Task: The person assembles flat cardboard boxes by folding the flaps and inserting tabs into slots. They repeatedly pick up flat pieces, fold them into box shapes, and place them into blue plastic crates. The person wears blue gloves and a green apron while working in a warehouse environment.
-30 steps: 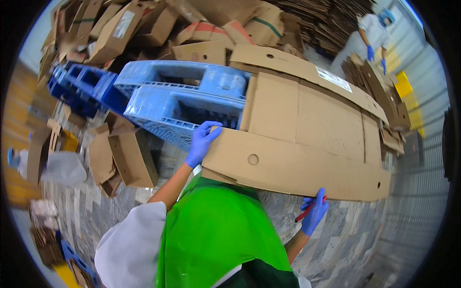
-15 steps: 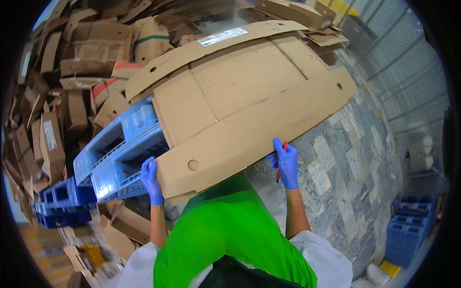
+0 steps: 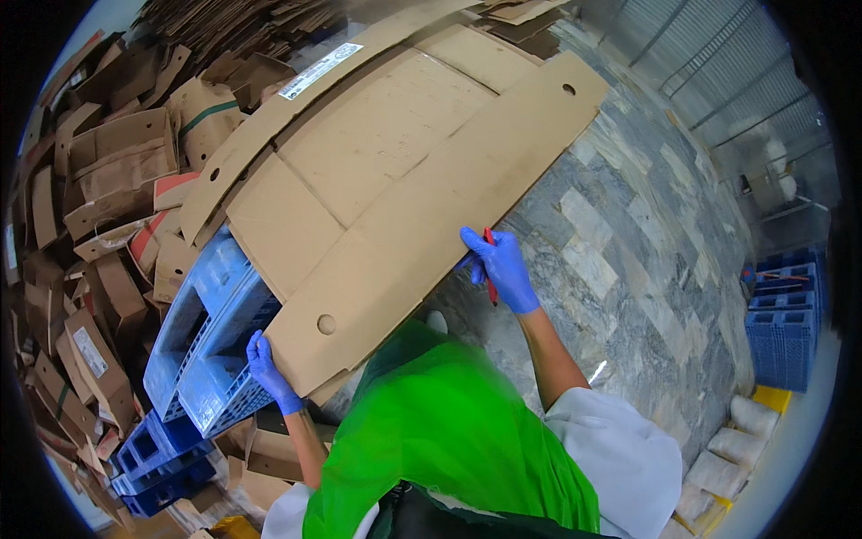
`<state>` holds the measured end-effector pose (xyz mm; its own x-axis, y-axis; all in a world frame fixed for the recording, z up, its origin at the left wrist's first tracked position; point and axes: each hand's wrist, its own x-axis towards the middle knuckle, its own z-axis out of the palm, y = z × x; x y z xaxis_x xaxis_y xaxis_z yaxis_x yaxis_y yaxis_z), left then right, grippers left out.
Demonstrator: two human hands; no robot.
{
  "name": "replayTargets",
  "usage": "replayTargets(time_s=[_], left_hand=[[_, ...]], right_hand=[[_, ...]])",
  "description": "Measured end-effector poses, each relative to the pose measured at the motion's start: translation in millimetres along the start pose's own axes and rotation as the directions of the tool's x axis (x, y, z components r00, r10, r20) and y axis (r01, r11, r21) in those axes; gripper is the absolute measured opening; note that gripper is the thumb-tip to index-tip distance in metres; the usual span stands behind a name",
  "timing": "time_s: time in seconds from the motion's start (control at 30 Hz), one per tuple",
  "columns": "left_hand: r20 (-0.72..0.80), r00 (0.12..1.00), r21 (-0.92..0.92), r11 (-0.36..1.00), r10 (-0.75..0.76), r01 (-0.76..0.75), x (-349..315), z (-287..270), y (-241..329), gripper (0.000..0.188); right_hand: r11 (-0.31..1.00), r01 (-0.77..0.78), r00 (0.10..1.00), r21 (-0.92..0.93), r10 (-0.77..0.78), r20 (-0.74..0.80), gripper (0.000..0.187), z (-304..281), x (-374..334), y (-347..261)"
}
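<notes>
A large opened-out cardboard box stretches out in front of me, with long side flaps, round hand holes and a white label on its far flap. My left hand is closed on its near left corner. Along the near edge, my right hand pinches the cardboard and also has a slim red tool in its fingers. Whether this is a pen or a cutter I cannot tell. Both hands wear blue gloves. Beneath the left part of the cardboard sits a light blue plastic pallet.
A big heap of used cardboard boxes fills the left side, with flattened cardboard stacked behind. Darker blue pallets lie low at the left. Blue crates and white rolled bundles line the right. The floor is grey stone tile.
The cardboard has swung so that its far right end points further up and left in view. Both hands have kept their hold, and the whole view has turned.
</notes>
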<state>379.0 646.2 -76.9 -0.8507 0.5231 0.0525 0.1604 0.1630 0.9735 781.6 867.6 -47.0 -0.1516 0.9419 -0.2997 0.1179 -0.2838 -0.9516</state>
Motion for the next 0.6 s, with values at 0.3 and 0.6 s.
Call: replayTargets(time_s=[0.3, 0.6], left_hand=[[0.006, 0.998, -0.111, 0.992, -0.056, 0.057, 1, -4, -9, 0.029], [0.041, 0.999, -0.097, 0.995, 0.012, -0.008, 1, 1, -1, 0.027]], right_hand=[[0.989, 0.139, 0.988, -0.042, -0.141, -0.057, 0.043, 11, -6, 3], [0.973, 0.230, 0.965, -0.027, -0.232, -0.123, 0.042, 18, -7, 11]])
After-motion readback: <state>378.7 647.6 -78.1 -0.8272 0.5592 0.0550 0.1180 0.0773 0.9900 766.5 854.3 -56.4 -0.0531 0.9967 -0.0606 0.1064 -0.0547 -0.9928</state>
